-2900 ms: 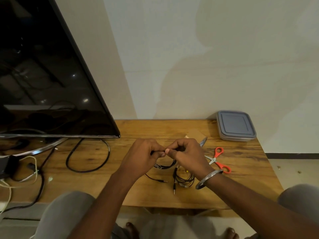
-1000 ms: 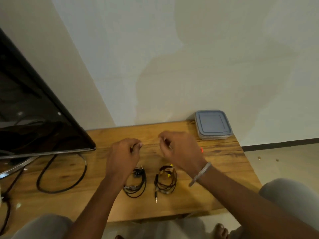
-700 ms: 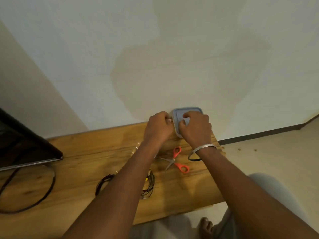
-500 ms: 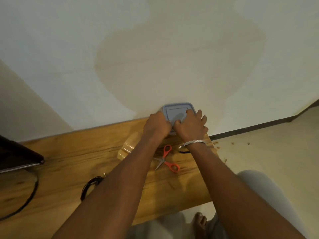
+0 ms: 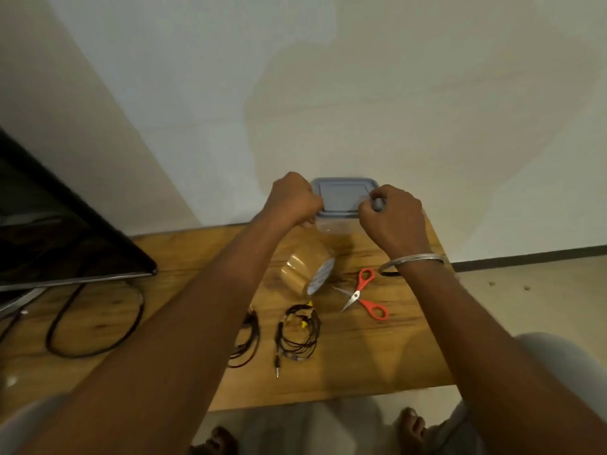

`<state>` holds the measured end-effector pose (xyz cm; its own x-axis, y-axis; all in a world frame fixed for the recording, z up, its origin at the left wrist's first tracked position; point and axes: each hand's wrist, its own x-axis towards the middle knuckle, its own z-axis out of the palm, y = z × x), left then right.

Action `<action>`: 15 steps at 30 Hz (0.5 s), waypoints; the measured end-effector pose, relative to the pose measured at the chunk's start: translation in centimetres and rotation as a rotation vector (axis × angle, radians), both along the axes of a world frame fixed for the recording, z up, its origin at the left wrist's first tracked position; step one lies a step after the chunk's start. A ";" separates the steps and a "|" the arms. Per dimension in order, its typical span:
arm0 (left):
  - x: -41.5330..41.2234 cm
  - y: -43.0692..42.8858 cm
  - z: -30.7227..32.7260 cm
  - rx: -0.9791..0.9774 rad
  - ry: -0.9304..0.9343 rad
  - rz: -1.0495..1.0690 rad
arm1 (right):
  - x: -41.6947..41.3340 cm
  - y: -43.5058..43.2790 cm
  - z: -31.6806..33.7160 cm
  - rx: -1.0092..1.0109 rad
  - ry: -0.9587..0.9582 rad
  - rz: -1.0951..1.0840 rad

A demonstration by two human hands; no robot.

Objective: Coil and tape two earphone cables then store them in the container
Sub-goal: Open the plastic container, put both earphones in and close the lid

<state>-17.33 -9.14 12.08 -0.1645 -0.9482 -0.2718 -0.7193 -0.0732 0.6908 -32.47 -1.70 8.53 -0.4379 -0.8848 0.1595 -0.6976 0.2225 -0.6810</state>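
So the container [image 5: 333, 224] was parked at the far edge of the counter [image 5: 377, 356], right up against the wall, with its grey-blue lid [image 5: 345, 197] sat on top. The lid was gripped from both sides. The left hand [image 5: 294, 200] was curled tight round the left edge, and the right hand [image 5: 389, 215] was curled at the right corner with the fingertips pinched on the rim. Whether the lid was sealed or already loose couldn't be made out.

Nearer the person and well apart from the container, coiled earphone cable 1 [image 5: 299, 333] was laid flat on the counter. Some yellow bits were seen on it, and its plug was pointed at the near edge. Earphone cable 2 [image 5: 248, 336] was laid just beside it, also coiled, but half of it was hidden by the left forearm.

A roll of brown tape [image 5: 307, 269] was stood on its edge between the cables and the container. Orange-handled scissors [image 5: 361, 295] were left next to it with the blades parted. A silver bangle [image 5: 410, 261] was worn on the right wrist. A black TV [image 5: 49, 231] was propped at the left end, with a thick black cord [image 5: 95, 323] looped on the counter below it.
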 end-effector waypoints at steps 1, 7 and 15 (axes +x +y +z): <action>2.0 0.4 0.7 -0.027 0.027 0.043 | 1.4 -0.1 0.5 -0.019 -0.004 0.047; 12.8 4.4 -0.6 -0.060 0.312 0.394 | 10.4 1.3 1.7 -0.033 0.195 0.408; 16.8 6.9 -8.3 -0.091 0.292 0.579 | 17.6 0.4 -0.8 0.265 0.863 0.770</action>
